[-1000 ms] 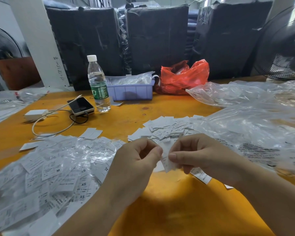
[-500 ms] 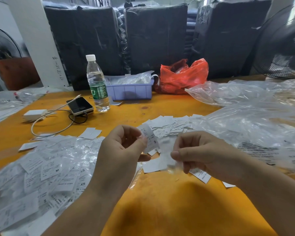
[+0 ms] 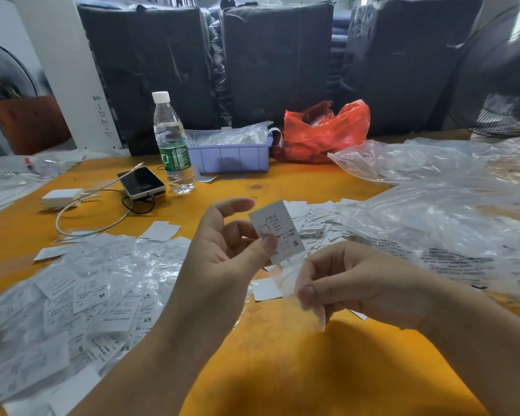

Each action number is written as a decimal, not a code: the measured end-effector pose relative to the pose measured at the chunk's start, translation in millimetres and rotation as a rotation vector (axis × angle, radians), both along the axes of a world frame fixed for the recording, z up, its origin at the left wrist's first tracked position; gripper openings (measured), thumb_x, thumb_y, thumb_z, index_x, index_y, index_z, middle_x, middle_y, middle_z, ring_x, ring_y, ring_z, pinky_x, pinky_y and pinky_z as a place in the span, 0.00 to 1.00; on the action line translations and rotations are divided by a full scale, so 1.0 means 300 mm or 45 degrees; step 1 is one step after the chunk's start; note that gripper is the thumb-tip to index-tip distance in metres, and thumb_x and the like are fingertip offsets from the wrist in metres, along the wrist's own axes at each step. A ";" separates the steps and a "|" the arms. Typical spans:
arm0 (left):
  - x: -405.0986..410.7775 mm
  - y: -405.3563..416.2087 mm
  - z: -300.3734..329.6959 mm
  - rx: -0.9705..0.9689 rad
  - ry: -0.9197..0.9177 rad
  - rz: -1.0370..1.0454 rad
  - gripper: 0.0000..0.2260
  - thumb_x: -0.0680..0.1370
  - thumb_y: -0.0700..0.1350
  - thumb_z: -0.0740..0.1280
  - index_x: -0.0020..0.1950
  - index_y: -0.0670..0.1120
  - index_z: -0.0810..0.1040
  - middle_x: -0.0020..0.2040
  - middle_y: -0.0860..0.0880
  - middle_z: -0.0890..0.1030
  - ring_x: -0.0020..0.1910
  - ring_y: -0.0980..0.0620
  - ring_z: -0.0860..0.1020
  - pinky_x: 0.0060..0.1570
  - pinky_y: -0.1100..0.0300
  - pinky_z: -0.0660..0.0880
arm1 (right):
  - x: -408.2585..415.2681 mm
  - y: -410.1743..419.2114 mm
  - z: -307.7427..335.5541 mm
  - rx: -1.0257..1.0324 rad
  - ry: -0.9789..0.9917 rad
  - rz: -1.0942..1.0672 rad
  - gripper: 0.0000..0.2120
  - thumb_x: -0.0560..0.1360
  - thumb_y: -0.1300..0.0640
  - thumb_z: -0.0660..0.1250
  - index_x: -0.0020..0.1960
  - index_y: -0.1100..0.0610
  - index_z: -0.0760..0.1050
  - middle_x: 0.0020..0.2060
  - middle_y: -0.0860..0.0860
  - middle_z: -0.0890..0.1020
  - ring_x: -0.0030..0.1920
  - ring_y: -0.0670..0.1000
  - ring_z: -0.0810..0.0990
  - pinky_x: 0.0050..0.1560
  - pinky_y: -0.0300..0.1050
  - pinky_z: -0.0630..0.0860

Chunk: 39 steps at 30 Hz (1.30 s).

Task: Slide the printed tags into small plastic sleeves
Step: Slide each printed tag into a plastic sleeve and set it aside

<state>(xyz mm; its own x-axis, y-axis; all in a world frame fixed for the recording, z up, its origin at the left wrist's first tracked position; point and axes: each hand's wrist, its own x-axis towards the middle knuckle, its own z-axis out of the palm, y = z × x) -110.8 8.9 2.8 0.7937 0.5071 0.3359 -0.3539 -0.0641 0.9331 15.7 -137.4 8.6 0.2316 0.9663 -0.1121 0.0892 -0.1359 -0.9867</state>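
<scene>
Your tag (image 3: 278, 232), the one with the big S on it, is up in the air now, above the worktop (image 3: 282, 370) and just in front of the loose tag heap (image 3: 315, 223). A second ago both your hands were pressed close together around it. Now they have come apart, and the tag has gone up with your left hand (image 3: 222, 250). Your left grip is closed on the tag: the thumb pinches its lower edge against the fingers, and the print faces you.

Just below the tag, your right hand (image 3: 357, 283) has a closed grip too. It pinches a small clear plastic sleeve (image 3: 294, 277) between thumb and fingers. The sleeve is see-through and blurry, so I cannot tell if its mouth is open. The tag's bottom edge is very near the sleeve's top, maybe touching.

I think this means you are lining up the tag to push it down into the sleeve. It does not look like it is inside yet.

To the left of the tag lies a big spread of done tags in sleeves (image 3: 81, 301), marked XS, S and M. To the right of the tag are big crinkly clear bags (image 3: 448, 229). Behind the tag stand a water bottle (image 3: 171, 145), a phone (image 3: 143, 183) with a white cable (image 3: 87, 217), a purple tray (image 3: 231, 157) and a red bag (image 3: 324, 127).
</scene>
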 end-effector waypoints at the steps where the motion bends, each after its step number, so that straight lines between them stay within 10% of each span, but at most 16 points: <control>1: 0.000 -0.003 0.002 -0.029 0.001 -0.040 0.19 0.68 0.44 0.71 0.58 0.54 0.74 0.43 0.46 0.84 0.48 0.49 0.84 0.47 0.60 0.80 | 0.000 0.001 -0.001 -0.001 0.004 0.006 0.06 0.69 0.61 0.72 0.40 0.64 0.78 0.32 0.53 0.80 0.34 0.51 0.76 0.41 0.45 0.75; 16: 0.001 -0.005 0.012 -0.310 -0.019 -0.205 0.14 0.65 0.39 0.70 0.50 0.48 0.82 0.42 0.46 0.85 0.46 0.48 0.84 0.45 0.60 0.81 | 0.009 -0.005 0.000 0.060 0.072 0.083 0.03 0.70 0.62 0.70 0.37 0.60 0.79 0.32 0.52 0.79 0.34 0.50 0.75 0.38 0.41 0.74; 35: -0.002 0.023 0.000 0.141 0.220 -0.171 0.07 0.70 0.42 0.68 0.45 0.49 0.83 0.48 0.46 0.85 0.51 0.44 0.82 0.54 0.47 0.80 | 0.025 -0.018 0.011 0.096 0.088 0.102 0.03 0.71 0.62 0.69 0.39 0.61 0.78 0.34 0.53 0.79 0.33 0.48 0.77 0.38 0.39 0.75; 39: -0.006 0.025 -0.002 0.214 0.225 -0.108 0.06 0.73 0.40 0.71 0.44 0.51 0.82 0.45 0.50 0.86 0.48 0.53 0.83 0.47 0.57 0.81 | 0.025 -0.014 0.009 0.110 0.040 0.009 0.04 0.70 0.62 0.69 0.40 0.63 0.77 0.32 0.52 0.80 0.32 0.49 0.76 0.37 0.39 0.75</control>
